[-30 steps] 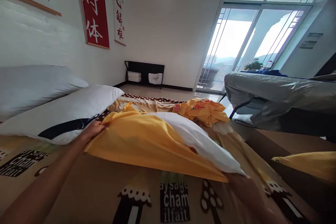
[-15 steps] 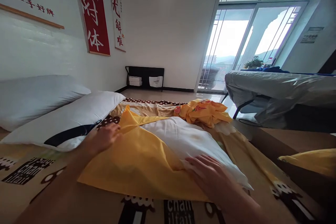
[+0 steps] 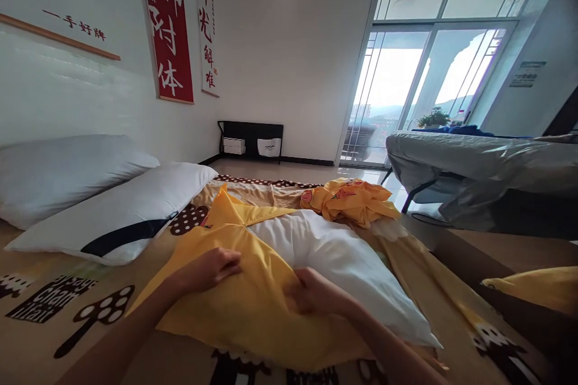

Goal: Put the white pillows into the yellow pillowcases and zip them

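Observation:
A yellow pillowcase (image 3: 253, 313) lies on the bed in front of me, partly over a white pillow (image 3: 334, 246). The pillow's right part shows bare beyond the pillowcase's open edge. My left hand (image 3: 210, 269) is closed on the upper side of the pillowcase, fingers curled into the cloth. At the opening, my right hand (image 3: 313, 293) grips the pillowcase's edge beside the white pillow; its fingertips are partly hidden in the fabric.
Two more white pillows (image 3: 67, 168) lie at the left by the wall. Crumpled orange printed cloth (image 3: 352, 198) rests on the bed's far side. A brown patterned sheet (image 3: 36, 349) covers the bed. At right stand a plastic-covered table (image 3: 451, 147) and a cardboard box (image 3: 469, 252) with yellow fabric (image 3: 537, 286).
My left hand has moved right and down onto the pillowcase. My right hand has shifted left to its edge and closed on it. The view has tilted up slightly.

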A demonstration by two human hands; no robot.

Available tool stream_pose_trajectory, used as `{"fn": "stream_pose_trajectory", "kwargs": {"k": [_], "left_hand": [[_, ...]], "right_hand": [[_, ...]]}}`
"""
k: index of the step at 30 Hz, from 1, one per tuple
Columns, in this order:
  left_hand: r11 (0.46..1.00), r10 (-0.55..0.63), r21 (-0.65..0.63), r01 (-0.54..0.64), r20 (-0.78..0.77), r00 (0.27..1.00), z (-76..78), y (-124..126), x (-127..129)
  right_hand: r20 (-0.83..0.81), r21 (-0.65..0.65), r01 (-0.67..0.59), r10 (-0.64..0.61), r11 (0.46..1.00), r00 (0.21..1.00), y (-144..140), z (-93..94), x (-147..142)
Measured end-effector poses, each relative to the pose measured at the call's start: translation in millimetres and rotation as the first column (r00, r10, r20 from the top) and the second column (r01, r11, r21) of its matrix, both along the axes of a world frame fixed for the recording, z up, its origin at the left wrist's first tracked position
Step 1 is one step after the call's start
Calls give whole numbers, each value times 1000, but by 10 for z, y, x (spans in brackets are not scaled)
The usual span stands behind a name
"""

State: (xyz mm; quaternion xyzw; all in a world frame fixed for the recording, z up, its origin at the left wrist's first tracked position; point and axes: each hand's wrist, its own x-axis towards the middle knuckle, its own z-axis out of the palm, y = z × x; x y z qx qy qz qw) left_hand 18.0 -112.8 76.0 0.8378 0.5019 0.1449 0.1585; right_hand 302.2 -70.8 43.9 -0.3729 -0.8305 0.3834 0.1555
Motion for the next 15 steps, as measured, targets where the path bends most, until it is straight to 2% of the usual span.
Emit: {"fn": "stream_pose_trajectory", "kwargs": {"k": [2, 4, 6, 8, 11, 13, 14, 15], "left_hand": [[999, 10, -42, -6, 99, 995, 76, 7, -10], [997, 30, -74, -16, 193, 981, 129, 32, -6], [994, 56, -104, -27, 282, 958, 149, 71, 7], [992, 84, -123, -42, 356, 931, 137, 106, 27], [992, 101, -111, -61, 399, 912, 106, 101, 63], [995, 94, -74, -72, 369, 925, 109, 59, 98], [996, 91, -49, -79, 346, 934, 119, 35, 119], [996, 94, -26, -91, 326, 941, 134, 13, 142]], "right_hand": [[-148, 49, 140, -131, 989, 980, 15, 35, -42], [-269, 104, 234, -199, 967, 942, 22, 60, -127], [-303, 60, 188, -161, 980, 939, 5, 91, -208], [-260, -45, 55, -65, 997, 963, -30, 134, -239], [-23, -133, -69, 66, 989, 998, -74, 213, -152], [144, -147, -61, 82, 987, 986, -81, 271, -28], [157, -151, -31, 55, 988, 986, -78, 299, 42], [104, -151, 5, 11, 988, 994, -70, 323, 111]]}}
